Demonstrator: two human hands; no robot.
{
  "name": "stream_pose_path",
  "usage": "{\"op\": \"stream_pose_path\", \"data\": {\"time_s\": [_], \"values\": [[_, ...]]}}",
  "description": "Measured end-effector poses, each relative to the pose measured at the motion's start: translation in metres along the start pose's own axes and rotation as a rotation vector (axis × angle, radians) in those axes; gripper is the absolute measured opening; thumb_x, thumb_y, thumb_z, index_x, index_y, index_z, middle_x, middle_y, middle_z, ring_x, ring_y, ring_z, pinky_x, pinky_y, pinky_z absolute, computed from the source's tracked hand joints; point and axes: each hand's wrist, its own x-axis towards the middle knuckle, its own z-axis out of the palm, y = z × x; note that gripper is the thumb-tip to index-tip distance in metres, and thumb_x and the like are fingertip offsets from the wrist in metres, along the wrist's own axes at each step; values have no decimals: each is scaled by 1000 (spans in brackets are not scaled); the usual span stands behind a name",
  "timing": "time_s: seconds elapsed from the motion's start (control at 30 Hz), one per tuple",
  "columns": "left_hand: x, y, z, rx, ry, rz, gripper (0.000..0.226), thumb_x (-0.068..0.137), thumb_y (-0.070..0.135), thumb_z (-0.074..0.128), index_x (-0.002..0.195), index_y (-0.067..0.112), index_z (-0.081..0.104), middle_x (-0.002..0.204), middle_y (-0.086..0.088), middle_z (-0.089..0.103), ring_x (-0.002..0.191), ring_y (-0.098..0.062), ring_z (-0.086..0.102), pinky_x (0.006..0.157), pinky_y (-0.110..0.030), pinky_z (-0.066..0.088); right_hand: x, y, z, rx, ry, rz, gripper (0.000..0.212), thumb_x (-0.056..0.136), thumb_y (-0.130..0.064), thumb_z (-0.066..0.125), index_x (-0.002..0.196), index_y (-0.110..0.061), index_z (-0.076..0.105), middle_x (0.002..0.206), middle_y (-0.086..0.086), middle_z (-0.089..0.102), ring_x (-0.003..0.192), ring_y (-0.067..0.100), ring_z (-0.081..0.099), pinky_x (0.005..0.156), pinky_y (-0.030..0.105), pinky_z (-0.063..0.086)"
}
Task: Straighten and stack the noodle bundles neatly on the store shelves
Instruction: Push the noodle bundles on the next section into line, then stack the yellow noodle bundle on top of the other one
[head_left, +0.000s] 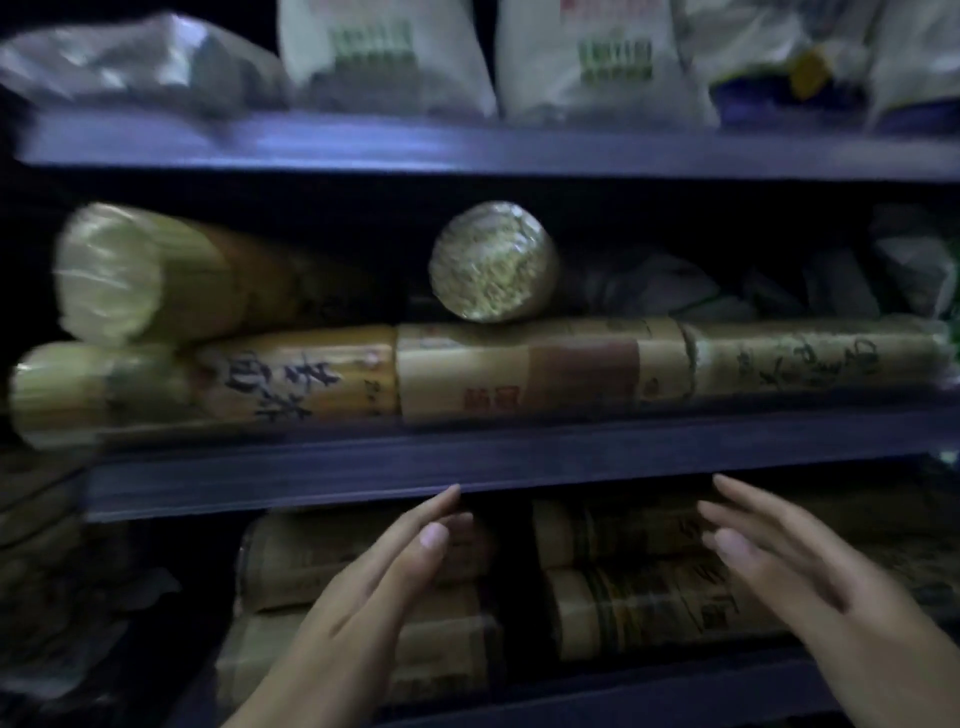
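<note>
Yellow noodle bundles lie on the middle shelf (467, 462). A long row of bundles (519, 369) runs along its front edge. A fat bundle (171, 280) rests slanted on the left end of that row, and another bundle (491, 262) sits on top with its round end facing me. On the lower shelf, stacked bundles lie on the left (322, 556) and on the right (639, 571). My left hand (363, 597) and my right hand (810, 582) hover in front of these lower stacks, fingers stretched flat and apart, holding nothing.
White bags (587, 57) and crumpled clear packs (140, 62) stand on the top shelf (467, 145). Grey plastic packs (779, 280) fill the right back of the middle shelf. Dark packs (47, 571) lie at the lower left. The light is dim.
</note>
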Motion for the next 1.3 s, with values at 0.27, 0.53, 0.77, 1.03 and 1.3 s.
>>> {"op": "stream_pose_path", "data": {"time_s": [0.27, 0.53, 0.77, 1.03, 1.3], "values": [[-51, 83, -88, 284, 44, 407, 55, 75, 80, 55, 116, 47, 69, 113, 6, 76, 98, -17, 75, 84, -37, 56, -16, -59, 77, -31, -148, -250, 88, 29, -87, 76, 110, -53, 70, 112, -13, 77, 102, 5, 73, 87, 34, 53], [-57, 121, -149, 420, 167, 570, 40, 86, 61, 57, 119, 42, 67, 112, 8, 75, 101, -10, 72, 86, -39, 53, 0, -103, 147, -57, -293, -393, 69, 53, -81, 73, 115, -51, 66, 115, -16, 75, 107, 2, 70, 85, 21, 54], [-47, 135, -166, 449, 297, 613, 42, 77, 62, 66, 114, 43, 67, 107, 14, 73, 92, -10, 73, 73, -30, 59, 36, -124, 192, -128, -326, -385, 61, 65, -64, 71, 120, -39, 64, 110, -22, 74, 103, -1, 70, 86, 26, 53], [-21, 143, -168, 566, 457, 712, 46, 78, 53, 73, 120, 39, 63, 109, 13, 69, 98, -9, 67, 72, -30, 57, 77, -128, 211, -147, -321, -396, 66, 60, -63, 73, 118, -33, 65, 107, -13, 76, 101, 0, 70, 85, 26, 55], [5, 142, -165, 852, 548, 690, 85, 69, 63, 75, 141, 28, 49, 132, 4, 47, 127, -18, 43, 99, -35, 44, 107, -125, 216, -270, -278, -444, 82, 62, -71, 76, 133, -33, 58, 126, -13, 66, 114, 4, 64, 96, 36, 54]]}}
